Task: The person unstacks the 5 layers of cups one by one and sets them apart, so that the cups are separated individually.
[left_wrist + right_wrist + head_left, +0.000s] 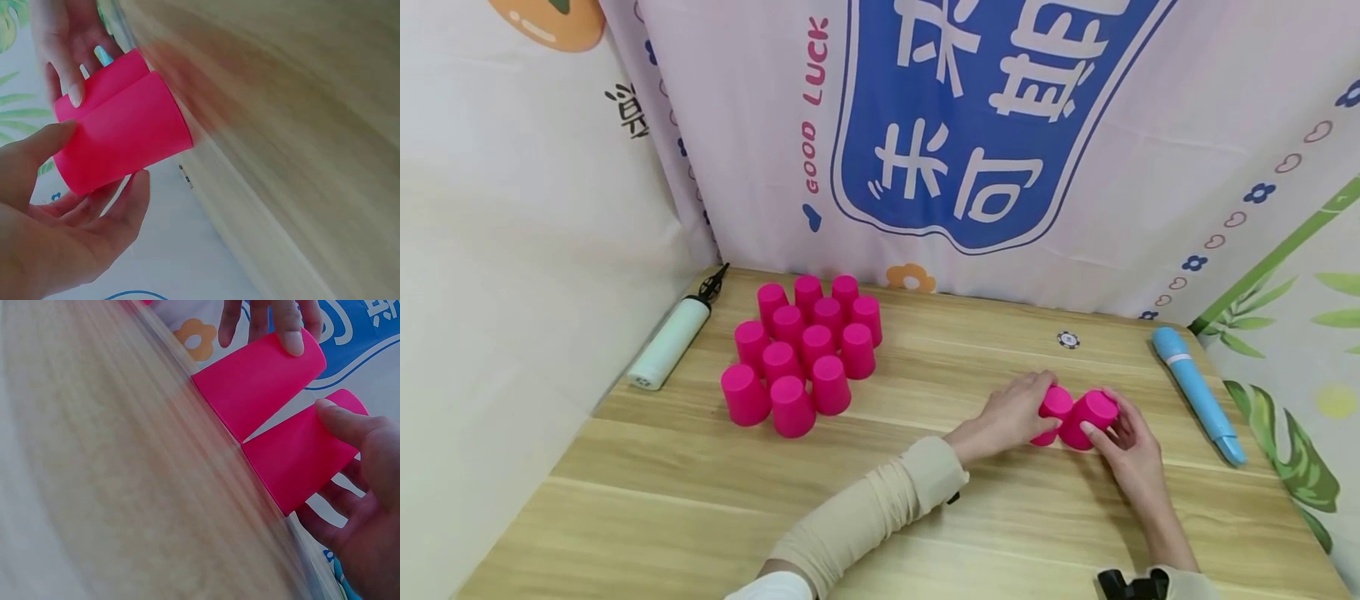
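Two pink cups, mouth down and touching, are held on the counter [925,517] right of centre: the left cup [1054,408] is gripped by the left hand [1011,417], the right cup [1090,419] by the right hand [1131,450], fingers curled round each. Both look slightly tilted, so a tip-over is judged likely if the fingers squeeze unevenly. The cup cluster [805,358] is kept well apart.
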A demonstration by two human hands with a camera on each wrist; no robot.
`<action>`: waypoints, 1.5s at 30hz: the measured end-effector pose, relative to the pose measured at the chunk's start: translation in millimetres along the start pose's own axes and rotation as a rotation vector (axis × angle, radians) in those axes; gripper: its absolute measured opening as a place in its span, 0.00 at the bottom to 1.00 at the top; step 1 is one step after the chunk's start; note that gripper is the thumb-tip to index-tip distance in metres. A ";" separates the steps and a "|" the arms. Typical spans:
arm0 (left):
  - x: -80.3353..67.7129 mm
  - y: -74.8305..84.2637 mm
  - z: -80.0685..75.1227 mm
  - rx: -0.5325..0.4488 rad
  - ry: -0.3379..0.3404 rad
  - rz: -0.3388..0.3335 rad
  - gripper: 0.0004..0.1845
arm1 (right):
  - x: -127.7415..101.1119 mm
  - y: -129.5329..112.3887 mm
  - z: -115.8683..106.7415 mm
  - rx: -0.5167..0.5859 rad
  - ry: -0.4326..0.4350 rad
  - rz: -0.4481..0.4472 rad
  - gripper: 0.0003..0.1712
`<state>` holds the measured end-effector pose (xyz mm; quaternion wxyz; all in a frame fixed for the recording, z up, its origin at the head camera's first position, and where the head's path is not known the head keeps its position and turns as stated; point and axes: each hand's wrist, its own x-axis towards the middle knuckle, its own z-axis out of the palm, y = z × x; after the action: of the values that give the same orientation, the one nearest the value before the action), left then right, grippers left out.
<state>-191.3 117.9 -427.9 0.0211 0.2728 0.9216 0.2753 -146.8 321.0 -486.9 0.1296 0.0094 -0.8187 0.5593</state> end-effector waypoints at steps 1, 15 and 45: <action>-2.5 -1.3 -1.0 -0.008 0.009 -0.005 0.29 | -0.3 -0.1 0.5 0.000 -0.003 0.000 0.38; -75.2 -60.6 -62.5 -0.057 0.221 -0.109 0.29 | 6.0 -2.1 -3.4 -0.055 -0.014 -0.018 0.37; -105.6 -133.3 -137.9 0.061 0.173 -0.117 0.30 | 1.4 0.8 1.8 -0.008 0.013 -0.001 0.37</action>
<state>-193.1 -98.1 -392.0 -0.0507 0.1943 0.9423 0.2680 -148.7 319.9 -487.9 0.1353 0.0058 -0.8202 0.5558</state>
